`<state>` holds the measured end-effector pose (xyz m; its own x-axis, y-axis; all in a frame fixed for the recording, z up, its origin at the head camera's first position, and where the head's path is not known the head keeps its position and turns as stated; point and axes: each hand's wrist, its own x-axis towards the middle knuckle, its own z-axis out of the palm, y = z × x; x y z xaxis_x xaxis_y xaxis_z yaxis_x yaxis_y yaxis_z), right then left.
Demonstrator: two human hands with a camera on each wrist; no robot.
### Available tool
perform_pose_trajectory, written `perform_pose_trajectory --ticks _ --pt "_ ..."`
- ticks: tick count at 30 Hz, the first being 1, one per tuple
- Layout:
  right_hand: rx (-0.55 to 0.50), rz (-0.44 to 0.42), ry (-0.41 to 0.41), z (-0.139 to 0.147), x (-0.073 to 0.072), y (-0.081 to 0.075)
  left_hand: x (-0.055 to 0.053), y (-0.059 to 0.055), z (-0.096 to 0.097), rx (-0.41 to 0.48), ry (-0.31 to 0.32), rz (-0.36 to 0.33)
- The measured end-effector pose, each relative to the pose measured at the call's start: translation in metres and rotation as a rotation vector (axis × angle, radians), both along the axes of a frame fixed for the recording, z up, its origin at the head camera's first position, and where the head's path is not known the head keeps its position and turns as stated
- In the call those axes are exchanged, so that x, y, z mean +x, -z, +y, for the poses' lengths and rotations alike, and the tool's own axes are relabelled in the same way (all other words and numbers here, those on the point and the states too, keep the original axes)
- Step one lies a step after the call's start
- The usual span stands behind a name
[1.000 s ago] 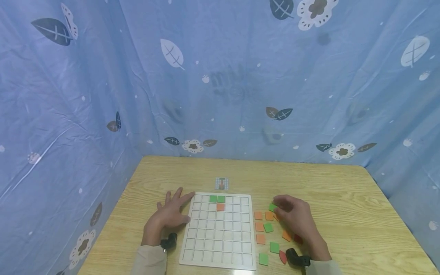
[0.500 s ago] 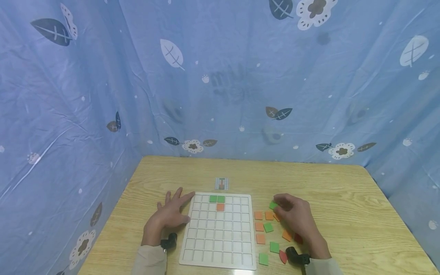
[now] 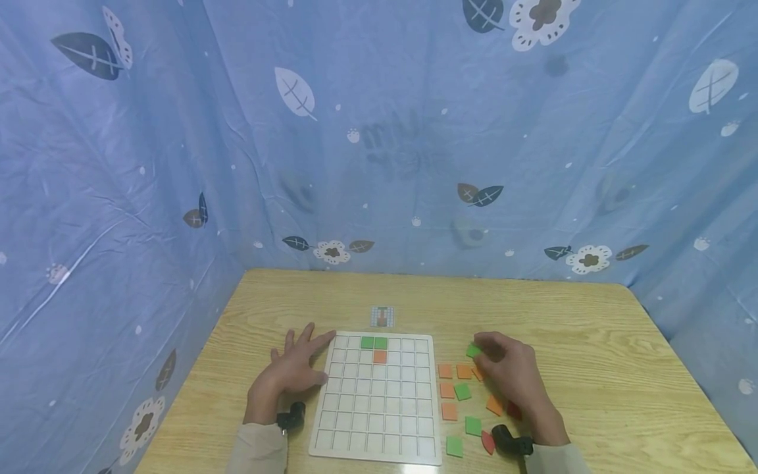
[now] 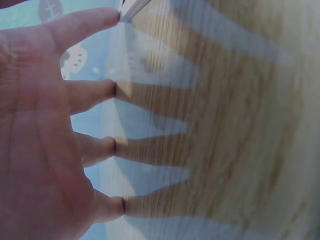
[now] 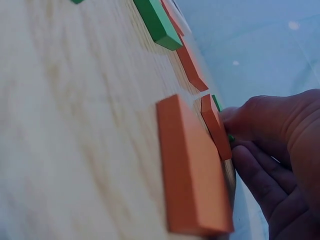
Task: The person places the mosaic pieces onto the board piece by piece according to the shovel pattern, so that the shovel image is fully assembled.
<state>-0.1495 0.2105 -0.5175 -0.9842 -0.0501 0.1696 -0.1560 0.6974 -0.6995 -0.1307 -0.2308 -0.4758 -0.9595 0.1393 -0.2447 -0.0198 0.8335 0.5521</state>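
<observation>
In the head view, my left hand (image 3: 291, 367) lies with spread fingers along the left side of a white grid board (image 3: 376, 456). Its index fingertip and thumb touch the board's edge. The left wrist view shows the other fingertips on the wood. Two green tiles (image 3: 374, 343) and an orange tile (image 3: 380, 357) fill cells near the top of the grid. Right of the board, my right hand (image 3: 510, 370) pinches a green square tile (image 3: 473, 351) between thumb and fingers. That tile is mostly hidden by the thumb in the right wrist view, behind an orange tile (image 5: 216, 127).
Loose orange tiles (image 3: 449, 412), green tiles (image 3: 454, 447) and red pieces (image 3: 487, 442) lie between the board and my right forearm. A small picture card (image 3: 382, 316) lies beyond the board. Blue patterned curtains (image 3: 414, 164) surround the wooden table (image 3: 622, 368).
My right hand has shifted slightly away from me and to the right with the green tile. The left hand and the board have stayed put.
</observation>
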Motion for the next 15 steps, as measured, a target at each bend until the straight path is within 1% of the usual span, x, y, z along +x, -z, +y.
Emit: perform_pose_trajectory --ticks 9,15 --pt "0.015 -0.009 -0.002 0.0 0.0014 -0.0035 0.0009 -0.0001 -0.0002 0.004 0.007 0.002" --pt "0.023 0.015 -0.002 -0.0007 0.0002 -0.0041 0.0012 -0.0015 0.0003 0.004 0.001 0.003"
